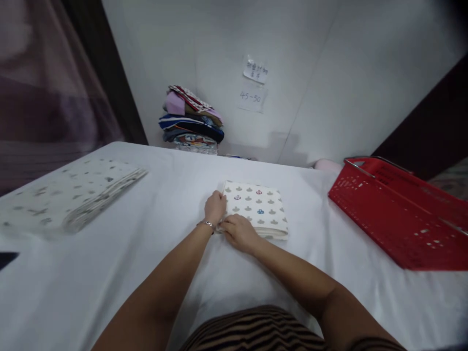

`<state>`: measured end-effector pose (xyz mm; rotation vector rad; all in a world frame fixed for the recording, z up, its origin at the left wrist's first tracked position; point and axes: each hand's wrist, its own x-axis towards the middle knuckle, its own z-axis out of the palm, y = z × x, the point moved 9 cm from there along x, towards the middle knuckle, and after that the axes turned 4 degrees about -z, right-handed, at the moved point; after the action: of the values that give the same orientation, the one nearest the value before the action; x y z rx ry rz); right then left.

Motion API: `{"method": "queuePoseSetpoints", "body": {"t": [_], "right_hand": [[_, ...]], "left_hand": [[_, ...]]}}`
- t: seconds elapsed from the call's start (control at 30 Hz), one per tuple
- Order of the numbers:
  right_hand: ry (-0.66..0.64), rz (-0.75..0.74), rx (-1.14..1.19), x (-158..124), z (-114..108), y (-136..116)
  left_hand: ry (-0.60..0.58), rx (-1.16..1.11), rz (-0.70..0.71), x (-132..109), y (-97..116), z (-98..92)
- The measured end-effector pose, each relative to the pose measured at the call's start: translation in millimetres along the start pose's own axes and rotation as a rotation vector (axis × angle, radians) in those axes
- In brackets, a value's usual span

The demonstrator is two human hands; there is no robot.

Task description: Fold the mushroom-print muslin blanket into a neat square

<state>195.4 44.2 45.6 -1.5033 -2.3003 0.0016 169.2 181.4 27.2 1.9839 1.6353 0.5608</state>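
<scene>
A white cloth [265,207] printed with small grey, red and blue motifs lies folded into a rectangle in front of me. At its left edge, my left hand [215,207] is closed with the fingers curled against the fabric. My right hand [239,233] pinches the near left corner of the same cloth, just beside my left wrist. A bracelet circles that left wrist. The fingertips of both hands are partly hidden.
A larger folded patterned cloth [87,190] lies at the left of the white-covered table [164,195]. On the right stands a red plastic basket [395,214] with a metal handle. Behind the table rises a stack of folded fabrics [192,122]; paper notes [255,70] hang on the wall.
</scene>
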Motion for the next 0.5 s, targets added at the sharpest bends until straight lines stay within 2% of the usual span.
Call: {"method": "queuePoseSetpoints", "body": {"t": [0.13,0.2,0.27,0.37,0.43,0.5], "right_hand": [[0.046,-0.034,0.133,-13.0,-22.0,14.6],[0.086,0.061,0.137,-26.6,-36.4,39.4],[0.080,0.229,0.086,-45.1,-44.8,69.8],[-0.072,0.435,0.032,-72.7,-36.3,99.0],[-0.151,0.481,0.019,-82.5,-27.2,101.8],[-0.165,0.493,0.008,-84.0,-23.4,99.1]], "left_hand": [[0.012,0.116,0.057,-3.3,5.8,1.0],[0.011,0.152,0.075,-4.5,8.0,1.8],[0.015,0.181,0.096,-5.6,10.1,2.5],[0.020,0.210,0.124,-7.3,12.3,3.8],[0.025,0.208,0.126,-8.3,12.2,3.7],[0.028,0.195,0.101,-8.7,9.9,2.8]]}}
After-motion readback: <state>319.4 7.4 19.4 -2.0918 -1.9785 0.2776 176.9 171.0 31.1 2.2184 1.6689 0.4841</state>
